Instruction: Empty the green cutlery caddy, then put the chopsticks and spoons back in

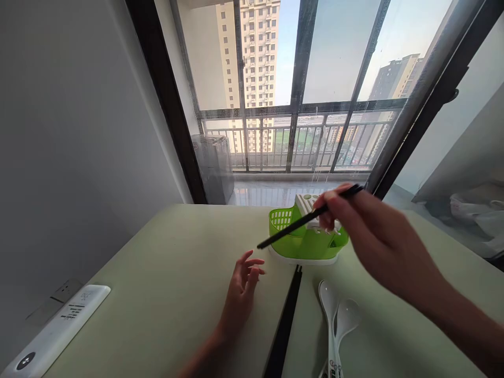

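My right hand (366, 231) is closed around black chopsticks (291, 226), held up at a slant in front of a green utensil holder (303, 244) with a white slotted top. Their tips point down and left, just above my left hand (244, 289). That hand has its fingers apart and slightly curled, with nothing in it, left of the holder's base. More black chopsticks (285, 325) lie bunched on the table between my two hands. To their right, white spoons (331, 310) lie overlapping, bowls facing away from me; their handle ends run out of view.
The pale green table (157, 273) reaches back to a glazed door with dark frames (165, 94). On its left edge lies a long white device (63, 331) with a round black button. A grey wall (71, 131) stands at the left.
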Available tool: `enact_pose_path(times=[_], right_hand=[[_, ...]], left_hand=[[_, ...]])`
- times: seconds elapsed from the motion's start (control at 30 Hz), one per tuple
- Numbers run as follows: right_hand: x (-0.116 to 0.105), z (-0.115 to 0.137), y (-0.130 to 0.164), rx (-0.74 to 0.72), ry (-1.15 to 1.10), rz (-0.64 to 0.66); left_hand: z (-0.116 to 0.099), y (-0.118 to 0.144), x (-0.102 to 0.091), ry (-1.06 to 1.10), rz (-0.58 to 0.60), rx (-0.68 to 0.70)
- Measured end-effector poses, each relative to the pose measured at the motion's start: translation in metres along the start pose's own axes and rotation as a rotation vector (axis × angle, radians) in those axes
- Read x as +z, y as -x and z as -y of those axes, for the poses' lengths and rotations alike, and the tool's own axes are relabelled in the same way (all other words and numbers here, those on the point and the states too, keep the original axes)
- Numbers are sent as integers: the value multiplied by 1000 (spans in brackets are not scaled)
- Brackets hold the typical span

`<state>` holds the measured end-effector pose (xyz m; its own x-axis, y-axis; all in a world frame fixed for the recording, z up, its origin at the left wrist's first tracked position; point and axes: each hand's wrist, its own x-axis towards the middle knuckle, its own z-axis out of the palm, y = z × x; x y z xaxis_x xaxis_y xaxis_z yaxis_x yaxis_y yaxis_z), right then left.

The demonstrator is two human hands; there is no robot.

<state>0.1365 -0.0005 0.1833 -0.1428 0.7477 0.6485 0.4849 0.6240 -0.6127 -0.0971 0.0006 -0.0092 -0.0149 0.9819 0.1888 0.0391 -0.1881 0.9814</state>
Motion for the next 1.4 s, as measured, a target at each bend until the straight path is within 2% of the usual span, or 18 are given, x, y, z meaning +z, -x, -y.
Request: enact_pose_path(times=[0.1,0.17,0.23,0.37,0.53,0.77,0.9,1.03,1.17,1.2,1.3,1.4], right_hand=[[-11,-3,-27,-16,111,-191],[-12,-11,-44,-58,207,-214],[-7,-26,-58,-86,283,-162],[10,-68,-79,-60,314,42],[28,-116,-99,133,298,270],[45,-148,-107,244,253,395],[51,-158,-110,291,249,392],[51,-156,-110,297,285,262],[47,-127,-88,224,321,76],[46,-116,-79,136,333,19],[41,-83,-48,-199,347,-33],[34,-58,-17,-476,405,82]], left_hand=[[9,-5,-1,20,-114,-78],[13,-6,-1,34,-136,-101],[14,-6,-1,39,-132,-96],[16,-4,0,20,-109,-83],[18,-4,-1,29,-103,-88],[16,-4,-1,19,-90,-116],[14,-4,-1,15,-84,-124],[11,-5,-2,4,-84,-126],[8,-5,-3,-54,-66,-135],[7,-4,-3,-87,-54,-141],[1,0,0,-236,40,-142],[-6,6,4,-414,194,-46]])
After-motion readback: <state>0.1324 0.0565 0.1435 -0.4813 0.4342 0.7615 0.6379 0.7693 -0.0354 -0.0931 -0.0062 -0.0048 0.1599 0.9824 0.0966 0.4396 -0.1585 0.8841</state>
